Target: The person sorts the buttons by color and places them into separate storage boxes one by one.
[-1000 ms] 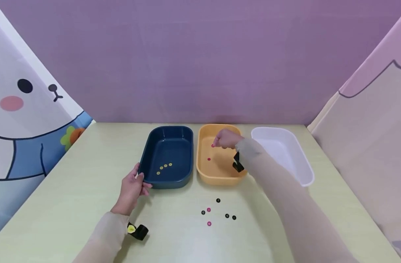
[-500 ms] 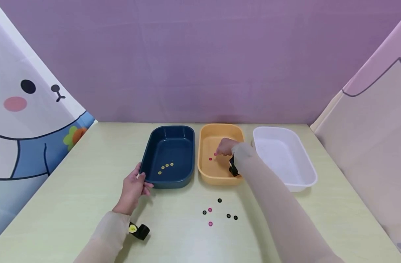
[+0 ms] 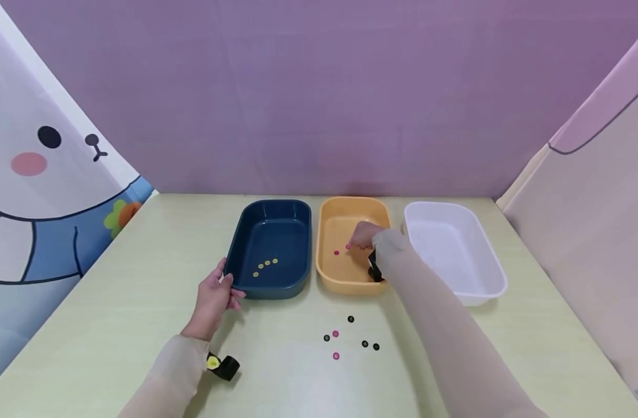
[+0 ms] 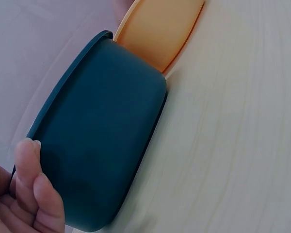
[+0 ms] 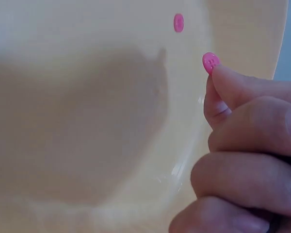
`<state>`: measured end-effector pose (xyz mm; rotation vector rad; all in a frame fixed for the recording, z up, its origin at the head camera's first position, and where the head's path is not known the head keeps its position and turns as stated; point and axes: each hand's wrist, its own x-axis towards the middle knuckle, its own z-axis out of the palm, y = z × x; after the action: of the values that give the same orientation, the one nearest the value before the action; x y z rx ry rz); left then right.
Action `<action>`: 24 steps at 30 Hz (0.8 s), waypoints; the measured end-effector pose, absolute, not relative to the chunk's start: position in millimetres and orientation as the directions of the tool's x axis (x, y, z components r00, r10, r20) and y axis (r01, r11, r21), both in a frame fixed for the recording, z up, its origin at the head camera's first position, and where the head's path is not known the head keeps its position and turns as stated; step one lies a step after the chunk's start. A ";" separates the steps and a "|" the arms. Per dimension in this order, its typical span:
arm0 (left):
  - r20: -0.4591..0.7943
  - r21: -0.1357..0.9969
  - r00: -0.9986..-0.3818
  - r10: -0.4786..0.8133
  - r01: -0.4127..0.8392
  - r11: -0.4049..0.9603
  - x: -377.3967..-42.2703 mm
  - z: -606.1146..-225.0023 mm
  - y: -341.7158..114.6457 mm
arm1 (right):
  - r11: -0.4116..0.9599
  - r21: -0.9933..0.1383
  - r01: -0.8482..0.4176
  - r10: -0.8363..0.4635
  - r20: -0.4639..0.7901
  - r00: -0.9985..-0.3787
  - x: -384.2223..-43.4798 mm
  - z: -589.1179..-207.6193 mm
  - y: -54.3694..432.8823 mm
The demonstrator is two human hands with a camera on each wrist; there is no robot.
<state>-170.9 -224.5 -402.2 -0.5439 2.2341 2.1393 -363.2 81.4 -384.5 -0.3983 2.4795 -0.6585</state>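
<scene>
My right hand (image 3: 364,234) is inside the orange tray (image 3: 325,282), pinching a pink button (image 5: 211,62) between thumb and index finger just above the tray floor. A second pink button (image 5: 178,23) lies on that floor, to the left of the held one in the head view. At the near left corner of the dark blue tray (image 3: 277,292), my left hand (image 3: 213,299) grips the rim; in the left wrist view its curled fingers show against the tray's outer wall. Several yellow buttons (image 3: 267,263) lie in a slanting row inside the blue tray.
A white tray (image 3: 457,255) stands to the right of the orange one. On the table (image 3: 287,371) in front of the trays lie several black buttons (image 3: 365,343) and two pink buttons (image 3: 336,356). A purple cloth (image 3: 319,104) hangs behind.
My right hand has lowered the pink button toward the near part of the orange tray, beside the one lying there. The left hand keeps its hold on the blue tray.
</scene>
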 end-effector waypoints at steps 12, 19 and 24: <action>-0.231 0.971 -0.942 -0.243 -0.238 0.001 -172.3 -403.0 -221.8 | 0.832 -0.524 -0.180 -0.425 -0.394 -0.815 -348.6 -381.8 86.5; -0.221 0.973 -0.943 -0.249 -0.229 0.001 -171.4 -403.4 -223.6 | 0.815 -0.533 -0.226 -0.457 -0.354 -0.816 -343.4 -380.2 87.8; -0.224 0.973 -0.942 -0.250 -0.232 0.001 -171.6 -403.7 -223.8 | 0.838 -0.493 -0.235 -0.444 -0.364 -0.819 -346.1 -384.5 87.1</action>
<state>-171.6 -223.8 -403.7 -0.5370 2.2318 2.1636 -346.1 87.1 -384.5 -0.5009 2.5418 -0.5976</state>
